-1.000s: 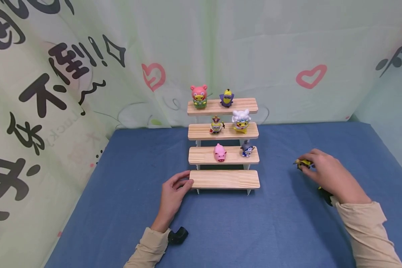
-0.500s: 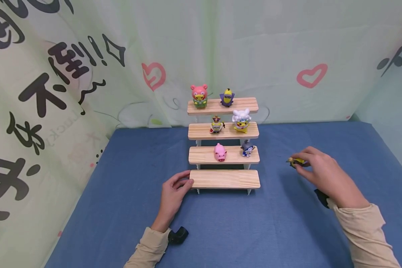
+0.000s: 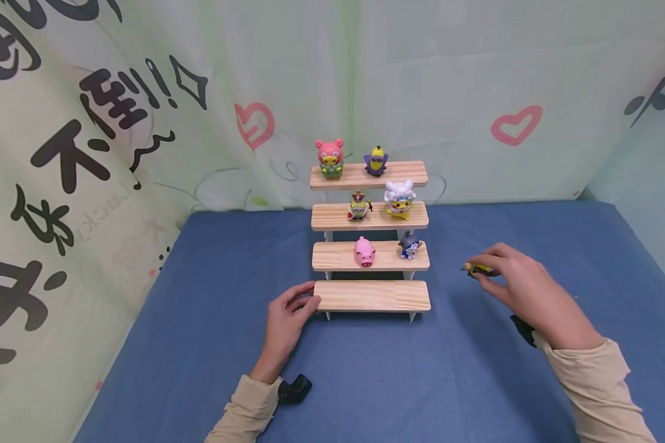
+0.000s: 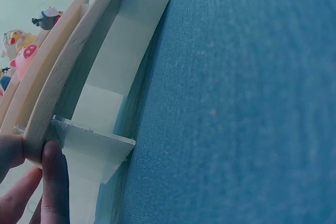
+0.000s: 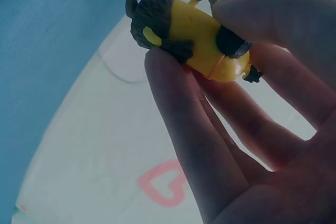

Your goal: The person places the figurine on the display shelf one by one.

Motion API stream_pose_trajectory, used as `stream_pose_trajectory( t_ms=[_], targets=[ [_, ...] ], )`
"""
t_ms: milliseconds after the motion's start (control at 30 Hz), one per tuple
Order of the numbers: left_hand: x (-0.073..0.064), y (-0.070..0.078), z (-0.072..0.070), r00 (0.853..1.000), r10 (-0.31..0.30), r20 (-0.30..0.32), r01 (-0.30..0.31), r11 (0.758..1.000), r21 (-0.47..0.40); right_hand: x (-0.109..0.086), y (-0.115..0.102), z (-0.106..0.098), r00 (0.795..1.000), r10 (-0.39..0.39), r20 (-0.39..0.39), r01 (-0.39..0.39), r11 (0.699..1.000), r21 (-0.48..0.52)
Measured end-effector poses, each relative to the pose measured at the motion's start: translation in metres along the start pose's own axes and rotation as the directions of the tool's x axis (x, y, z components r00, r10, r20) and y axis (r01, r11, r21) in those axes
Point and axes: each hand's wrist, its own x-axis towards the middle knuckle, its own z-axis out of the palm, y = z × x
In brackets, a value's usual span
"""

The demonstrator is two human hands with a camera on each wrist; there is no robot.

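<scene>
A tiered wooden display shelf stands in the middle of the head view. My left hand pinches the left end of its lowest board between thumb and fingers. Off to the right of the shelf, my right hand holds a small yellow minion-like figurine above the table. In the right wrist view the figurine lies sideways between thumb and fingertips, its dark furry-looking part at the left. Part of its body is hidden behind the thumb.
On the upper tiers stand several figurines: a pink bear-eared one, a purple-caped minion, a crowned minion, a white-hatted one, a pink pig and a grey one. A blue cloth covers the table; a printed curtain hangs behind.
My right hand has moved left toward the shelf, carrying the minion-like figurine. My left hand stays at the lowest board's left end.
</scene>
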Motion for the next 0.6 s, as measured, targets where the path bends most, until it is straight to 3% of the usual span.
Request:
stream_pose_trajectory(
  t_ms=[600],
  targets=[
    [0.002,-0.003,0.000,1.000,-0.005,-0.003,0.005,1.000,0.013,0.001,-0.020,-0.004,0.997,-0.082,-0.002,0.082,0.996,0.029]
  ],
)
